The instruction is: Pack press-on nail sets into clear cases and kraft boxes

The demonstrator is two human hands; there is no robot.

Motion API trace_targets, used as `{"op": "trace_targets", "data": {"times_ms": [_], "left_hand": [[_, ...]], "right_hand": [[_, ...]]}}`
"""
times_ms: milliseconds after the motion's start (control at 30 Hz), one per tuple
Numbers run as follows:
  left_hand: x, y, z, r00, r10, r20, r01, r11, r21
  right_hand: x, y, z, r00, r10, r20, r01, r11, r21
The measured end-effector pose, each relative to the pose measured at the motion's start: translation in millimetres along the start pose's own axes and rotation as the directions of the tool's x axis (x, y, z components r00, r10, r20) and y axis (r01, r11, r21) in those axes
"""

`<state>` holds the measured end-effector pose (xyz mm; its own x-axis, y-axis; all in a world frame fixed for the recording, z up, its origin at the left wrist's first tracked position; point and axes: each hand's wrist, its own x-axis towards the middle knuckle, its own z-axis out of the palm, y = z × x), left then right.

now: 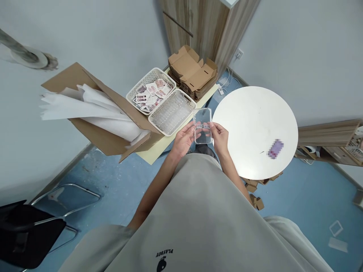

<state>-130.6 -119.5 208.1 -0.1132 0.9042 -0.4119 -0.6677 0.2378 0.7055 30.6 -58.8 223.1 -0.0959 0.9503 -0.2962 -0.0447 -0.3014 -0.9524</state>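
Observation:
A clear plastic case (203, 136) is held up in front of my body, its two halves seeming to lie unfolded on either side of a middle seam. My left hand (183, 140) grips its left edge, with fingers showing through the clear plastic. On the opposite edge, my right hand (220, 136) pinches the case near the seam. Just beyond my left hand stands a white basket (160, 130) with several clear plastic pieces in it. Behind that, another white basket (131, 96) holds many printed cards (152, 88).
Flat brown cartons (188, 70) are stacked near a wooden cabinet (195, 22). A big cardboard box (136, 109) with white sheets (96, 111) stands at left. A round white table (246, 113) at right bears a blurred purple item (275, 149). A black chair (31, 234) is lower left.

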Motion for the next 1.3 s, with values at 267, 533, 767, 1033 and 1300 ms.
{"op": "trace_targets", "data": {"times_ms": [267, 533, 767, 1033, 1300], "left_hand": [[-0.5, -4.9, -9.4, 0.997, 0.067, -0.036, -0.066, 0.998, 0.021], [-3.8, -10.7, -14.0, 0.983, 0.177, -0.057, -0.169, 0.978, 0.121], [-10.4, -12.6, 1.2, 0.953, 0.295, -0.073, -0.26, 0.917, 0.301], [-19.6, -9.1, 20.1, 0.935, 0.354, -0.014, -0.315, 0.848, 0.425], [-4.2, -3.1, 6.0, 0.933, 0.321, -0.159, -0.241, 0.891, 0.385]], "right_hand": [[-0.9, 12.7, -1.2, 0.992, -0.124, 0.007, 0.123, 0.971, -0.204], [-19.8, -8.9, 5.8, 0.945, -0.313, 0.099, 0.326, 0.863, -0.387], [-27.5, -4.2, 20.2, 0.977, -0.134, 0.166, 0.179, 0.94, -0.291], [-17.8, 2.7, 16.1, 0.99, -0.112, 0.085, 0.124, 0.98, -0.158], [-2.5, 3.1, -2.7, 0.999, 0.009, 0.049, -0.008, 1.0, -0.023]]}}
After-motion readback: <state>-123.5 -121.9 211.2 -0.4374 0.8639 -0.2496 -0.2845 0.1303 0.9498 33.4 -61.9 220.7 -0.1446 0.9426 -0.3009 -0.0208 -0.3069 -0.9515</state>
